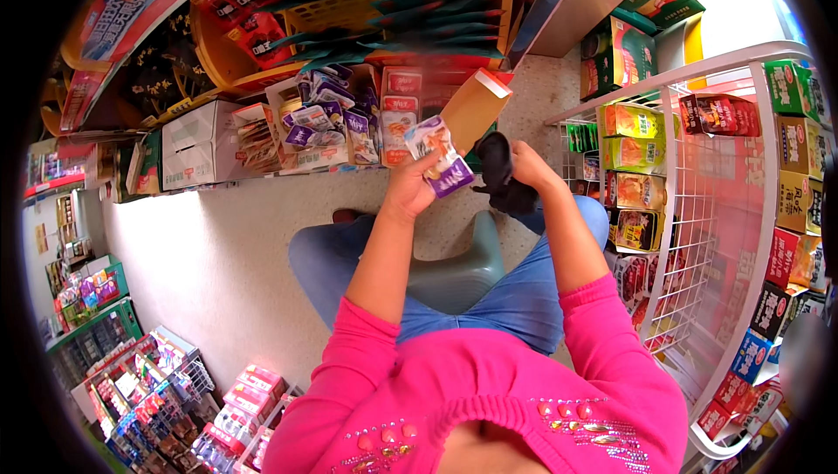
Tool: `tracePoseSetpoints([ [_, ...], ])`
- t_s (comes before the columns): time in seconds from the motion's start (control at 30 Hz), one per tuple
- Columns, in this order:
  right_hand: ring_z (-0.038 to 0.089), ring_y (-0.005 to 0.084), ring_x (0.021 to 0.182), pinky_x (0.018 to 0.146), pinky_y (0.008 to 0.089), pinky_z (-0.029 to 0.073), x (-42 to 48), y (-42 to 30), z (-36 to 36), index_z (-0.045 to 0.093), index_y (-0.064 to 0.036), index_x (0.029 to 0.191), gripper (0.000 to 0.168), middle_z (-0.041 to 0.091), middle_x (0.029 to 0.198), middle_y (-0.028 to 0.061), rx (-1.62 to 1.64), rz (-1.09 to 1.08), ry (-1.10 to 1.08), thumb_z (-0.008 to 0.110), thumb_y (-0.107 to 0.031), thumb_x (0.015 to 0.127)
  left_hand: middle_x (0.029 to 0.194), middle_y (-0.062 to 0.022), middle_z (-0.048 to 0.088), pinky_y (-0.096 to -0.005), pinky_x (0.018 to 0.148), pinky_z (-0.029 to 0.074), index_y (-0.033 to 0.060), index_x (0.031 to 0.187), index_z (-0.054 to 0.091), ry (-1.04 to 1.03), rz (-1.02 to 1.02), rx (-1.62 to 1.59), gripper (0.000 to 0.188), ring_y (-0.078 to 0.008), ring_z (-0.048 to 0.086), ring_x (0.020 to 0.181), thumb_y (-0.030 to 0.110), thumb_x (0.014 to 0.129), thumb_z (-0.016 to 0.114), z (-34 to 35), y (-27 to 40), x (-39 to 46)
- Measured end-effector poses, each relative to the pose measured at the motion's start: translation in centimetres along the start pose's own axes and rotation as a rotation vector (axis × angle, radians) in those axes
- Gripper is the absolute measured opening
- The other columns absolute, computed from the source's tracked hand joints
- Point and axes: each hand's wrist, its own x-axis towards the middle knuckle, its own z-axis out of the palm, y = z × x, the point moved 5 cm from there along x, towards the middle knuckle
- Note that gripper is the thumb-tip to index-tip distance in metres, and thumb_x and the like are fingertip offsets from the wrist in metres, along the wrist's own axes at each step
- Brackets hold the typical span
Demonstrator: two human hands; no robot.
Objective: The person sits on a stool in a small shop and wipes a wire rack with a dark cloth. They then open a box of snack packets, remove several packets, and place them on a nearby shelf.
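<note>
My left hand [414, 187] grips a small purple and white snack packet [440, 156] by its left edge, above the floor and near the shelf. Close by on the right, my right hand [531, 165] holds a crumpled black cloth [501, 173]. Behind the packet, a cardboard box [476, 107] with a raised flap stands at the shelf's edge; whether my fingers touch it is hidden. To the left, an open carton [314, 156] is filled with loose purple packets like the held one. Boxes of red and white packets [399, 107] stand between.
A green plastic stool [452, 277] is between my legs. At right is a white wire rack [694, 264] with packaged snacks; a white carton [196, 140] stands on the left of the shelf. Stacked pink boxes [252, 395] and goods baskets are at lower left.
</note>
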Motion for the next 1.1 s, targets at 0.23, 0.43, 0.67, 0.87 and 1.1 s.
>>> tracePoseSetpoints([
  [0.23, 0.057, 0.0191, 0.085, 0.073, 0.0333, 0.049, -4.6, 1.7, 3.3, 0.051, 0.003, 0.098, 0.022, 0.061, 0.091, 0.0142, -0.148, 0.109, 0.313, 0.058, -0.014, 0.087, 0.117, -0.0072, 0.063, -0.0345, 0.092, 0.049, 0.0044, 0.124, 0.054, 0.044, -0.191, -0.067, 0.035, -0.0188, 0.061, 0.105, 0.025, 0.095, 0.057, -2.0, -4.6, -2.0],
  [0.43, 0.057, 0.0375, 0.093, 0.084, 0.0400, 0.044, -6.1, 2.7, 9.2, 0.055, 0.004, 0.100, 0.021, 0.060, 0.098, 0.0238, 0.226, -0.096, 0.585, 0.046, -0.013, 0.093, 0.111, -0.0036, 0.064, -0.0308, 0.086, 0.051, 0.0064, 0.121, 0.056, -0.005, -0.260, -0.018, 0.035, -0.0147, 0.062, 0.099, 0.032, 0.099, 0.051, -1.5, -8.7, -3.6],
  [0.67, 0.058, 0.0265, 0.096, 0.083, 0.0364, 0.046, -10.4, -5.6, 9.5, 0.058, 0.002, 0.103, 0.033, 0.060, 0.104, 0.0148, -0.483, -0.418, 0.499, 0.067, -0.026, 0.088, 0.108, -0.0034, 0.063, -0.0271, 0.081, 0.050, 0.0063, 0.119, 0.057, 0.269, 0.052, 0.071, 0.036, -0.0129, 0.061, 0.095, 0.035, 0.099, 0.050, -3.6, -7.5, -3.5],
  [0.87, 0.062, 0.0115, 0.074, 0.065, 0.0262, 0.052, -7.1, -4.1, 3.1, 0.061, 0.002, 0.105, 0.019, 0.068, 0.088, 0.0049, 0.416, -0.259, 0.525, 0.055, -0.010, 0.093, 0.082, -0.0004, 0.058, -0.0256, 0.064, 0.044, 0.0056, 0.085, 0.059, 0.406, 0.027, 0.187, 0.037, -0.0096, 0.053, 0.072, 0.042, 0.090, 0.063, -3.4, -5.8, -2.2],
  [1.1, 0.065, 0.0380, 0.076, 0.066, 0.0454, 0.052, 1.3, -10.0, -1.1, 0.059, -0.007, 0.104, 0.018, 0.067, 0.084, 0.0188, -0.943, -0.318, 0.457, 0.054, -0.014, 0.088, 0.108, -0.0140, 0.057, -0.0414, 0.068, 0.052, 0.0074, 0.108, 0.055, 0.164, 0.635, 1.583, 0.031, -0.0297, 0.064, 0.082, 0.019, 0.081, 0.067, 0.0, -1.4, -0.1],
])
